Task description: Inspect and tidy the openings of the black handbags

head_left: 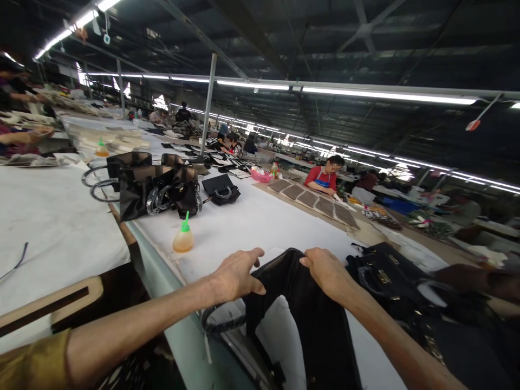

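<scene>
Far to the left of your hands and well beyond them, a heap of glossy dark bags [156, 187] with looped handles sits on the white surface [260, 216]. Nearer, just beyond your left hand and a little to its left, stands a small glue bottle [183, 238] with a green nozzle, upright and apart from your fingers.

Your left hand [238, 277] reaches forward with its fingers stretched over the top edge of the black bag [312, 319] and the thumb tucked beneath, gripping that edge. A curved handle [221, 323] of the bag hangs below your left wrist. The bag lies directly between and under your hands, at the near edge of the surface.

Your right hand [325, 271] curls its fingers over the same top edge, closed on it. Just to its right lies another pile of black bags [384, 276] with metal fittings. Far beyond your right hand, a person in a red top [323, 177] bends over brown panels [314, 200].
</scene>
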A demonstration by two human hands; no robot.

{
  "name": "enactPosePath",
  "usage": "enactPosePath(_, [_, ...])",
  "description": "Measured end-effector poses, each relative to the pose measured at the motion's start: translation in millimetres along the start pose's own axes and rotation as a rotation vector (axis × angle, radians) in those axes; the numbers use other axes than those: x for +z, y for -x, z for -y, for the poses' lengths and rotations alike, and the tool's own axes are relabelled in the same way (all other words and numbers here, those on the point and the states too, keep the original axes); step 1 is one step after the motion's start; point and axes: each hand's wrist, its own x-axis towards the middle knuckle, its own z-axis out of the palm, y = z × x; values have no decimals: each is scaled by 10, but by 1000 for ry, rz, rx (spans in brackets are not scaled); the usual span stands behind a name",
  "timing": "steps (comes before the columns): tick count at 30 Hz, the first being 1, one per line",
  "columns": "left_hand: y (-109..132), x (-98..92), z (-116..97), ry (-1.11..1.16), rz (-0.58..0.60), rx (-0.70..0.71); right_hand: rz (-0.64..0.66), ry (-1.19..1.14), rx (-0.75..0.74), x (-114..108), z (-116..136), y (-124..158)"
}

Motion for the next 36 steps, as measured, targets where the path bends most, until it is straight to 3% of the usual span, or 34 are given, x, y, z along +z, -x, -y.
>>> enactPosePath(3, [-199,72,153,271,128,30,-6,0,-16,75,-99,123])
enactPosePath(6, [-335,-33,236,466,306,78,-29,-15,-49,112,-238,258])
enactPosePath(10, [-423,-169,274,477,407,179,-11,-56,-54,189,-351,371])
enactPosePath(13, [-428,-149,339,519,445,123,47,-59,-49,251,-338,388])
enactPosePath(26, [-202,-59,563,767,313,174,31,-8,-47,284,-231,453])
enactPosePath(32, [-154,-11,536,564,121,301,36,13,-44,272,-197,446])
enactPosePath(36, [-149,11,503,492,62,350,19,23,-48,300,-220,452])
